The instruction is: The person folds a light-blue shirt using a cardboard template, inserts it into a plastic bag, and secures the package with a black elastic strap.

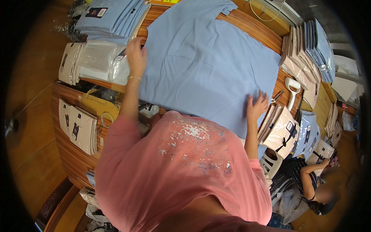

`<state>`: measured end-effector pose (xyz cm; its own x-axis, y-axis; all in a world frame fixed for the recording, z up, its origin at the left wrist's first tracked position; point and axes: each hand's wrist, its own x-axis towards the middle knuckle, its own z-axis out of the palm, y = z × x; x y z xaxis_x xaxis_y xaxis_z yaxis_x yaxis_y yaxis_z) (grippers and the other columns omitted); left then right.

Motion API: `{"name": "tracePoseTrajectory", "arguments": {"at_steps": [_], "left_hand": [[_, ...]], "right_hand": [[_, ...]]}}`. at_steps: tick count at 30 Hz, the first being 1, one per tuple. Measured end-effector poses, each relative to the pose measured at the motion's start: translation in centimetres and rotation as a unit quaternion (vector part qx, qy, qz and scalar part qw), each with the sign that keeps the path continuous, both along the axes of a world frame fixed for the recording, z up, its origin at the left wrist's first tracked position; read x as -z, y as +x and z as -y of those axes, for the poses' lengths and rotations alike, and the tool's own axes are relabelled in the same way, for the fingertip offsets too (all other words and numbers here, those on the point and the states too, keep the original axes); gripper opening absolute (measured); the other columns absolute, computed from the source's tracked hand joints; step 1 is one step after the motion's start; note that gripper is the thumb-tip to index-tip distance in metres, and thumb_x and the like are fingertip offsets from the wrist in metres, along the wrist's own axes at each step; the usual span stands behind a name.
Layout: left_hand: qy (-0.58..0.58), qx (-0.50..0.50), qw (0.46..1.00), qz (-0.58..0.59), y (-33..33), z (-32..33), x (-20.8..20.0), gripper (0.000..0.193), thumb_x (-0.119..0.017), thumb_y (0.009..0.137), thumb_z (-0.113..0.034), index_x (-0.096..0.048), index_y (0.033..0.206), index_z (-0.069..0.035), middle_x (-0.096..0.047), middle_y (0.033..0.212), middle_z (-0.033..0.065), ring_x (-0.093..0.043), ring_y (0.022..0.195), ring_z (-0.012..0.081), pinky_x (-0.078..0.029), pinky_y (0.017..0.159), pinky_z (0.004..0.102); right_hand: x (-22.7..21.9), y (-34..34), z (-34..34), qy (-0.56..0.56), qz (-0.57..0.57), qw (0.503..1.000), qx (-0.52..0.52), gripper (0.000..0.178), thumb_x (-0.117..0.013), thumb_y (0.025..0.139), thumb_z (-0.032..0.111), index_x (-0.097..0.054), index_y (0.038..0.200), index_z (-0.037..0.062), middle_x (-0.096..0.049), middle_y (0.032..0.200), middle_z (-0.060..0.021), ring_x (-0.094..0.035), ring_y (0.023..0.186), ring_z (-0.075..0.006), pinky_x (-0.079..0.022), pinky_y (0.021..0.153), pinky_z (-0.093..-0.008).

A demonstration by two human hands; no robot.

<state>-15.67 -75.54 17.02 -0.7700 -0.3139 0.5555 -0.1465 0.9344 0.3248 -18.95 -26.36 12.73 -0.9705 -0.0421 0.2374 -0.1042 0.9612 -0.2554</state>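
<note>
A light blue garment [208,65] lies spread over the wood-grain table in front of me, with soft wrinkles across it. One narrower part of it, which looks like a sleeve, reaches toward the far edge. My right hand [257,106] rests on its near right part, fingers spread and nothing gripped. At the garment's left edge is my left hand [136,58], its fingers loosely bent and apart, with no object seen in them. Whether its fingertips touch the cloth I cannot tell. Clear plastic bags [101,60] lie just left of this hand.
Folded blue garments [112,19] are stacked at the far left. Packed beige garments [295,58] and a white-handled lint roller [292,91] lie at right. More packed beige garments [276,125] sit by my right forearm. Another person [309,179] is at the lower right.
</note>
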Motion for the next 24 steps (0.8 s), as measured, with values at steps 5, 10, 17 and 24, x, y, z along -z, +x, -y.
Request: {"name": "tracePoseTrajectory", "arguments": {"at_steps": [5,10,17,24], "left_hand": [[0.040,-0.056,0.997,-0.029,-10.0,1.1,7.1,0.028,-0.056,0.084,-0.023,-0.058,0.106,-0.006,-0.057,0.105,0.0135,-0.051,0.098,0.0303,-0.037,0.087,0.0415],[0.000,-0.186,0.980,0.073,-13.9,4.6,8.8,0.027,-0.055,0.085,-0.028,-0.058,0.100,-0.007,-0.058,0.100,0.0128,-0.052,0.096,0.0291,-0.036,0.086,0.0436],[0.067,-0.136,0.983,0.102,-14.2,5.5,7.9,0.023,-0.053,0.086,-0.024,-0.053,0.100,-0.006,-0.061,0.093,0.0168,-0.054,0.091,0.0356,-0.040,0.080,0.0452],[-0.004,0.045,0.998,0.040,-13.7,1.9,6.1,0.033,-0.052,0.086,-0.023,-0.051,0.117,-0.010,-0.051,0.117,0.0124,-0.043,0.114,0.0314,-0.031,0.095,0.0427]], "right_hand": [[0.7,-12.3,0.6,-0.041,-0.088,0.992,-0.086,0.039,-0.058,0.081,0.026,-0.054,0.117,0.0121,-0.041,0.128,-0.0186,-0.035,0.121,-0.0350,-0.027,0.099,-0.0498],[2.9,-20.0,-0.4,0.003,-0.036,0.998,-0.046,0.044,-0.046,0.089,0.038,-0.047,0.126,0.0160,-0.036,0.135,-0.0157,-0.031,0.127,-0.0314,-0.022,0.103,-0.0510],[4.7,-20.7,-2.7,0.052,-0.022,0.998,-0.012,0.050,-0.039,0.091,0.043,-0.039,0.133,0.0166,-0.034,0.139,-0.0138,-0.028,0.130,-0.0293,-0.018,0.105,-0.0511],[1.9,-16.7,1.5,-0.020,-0.056,0.997,-0.044,0.049,-0.044,0.089,0.042,-0.042,0.131,0.0167,-0.035,0.138,-0.0135,-0.028,0.130,-0.0321,-0.019,0.104,-0.0518]]}}
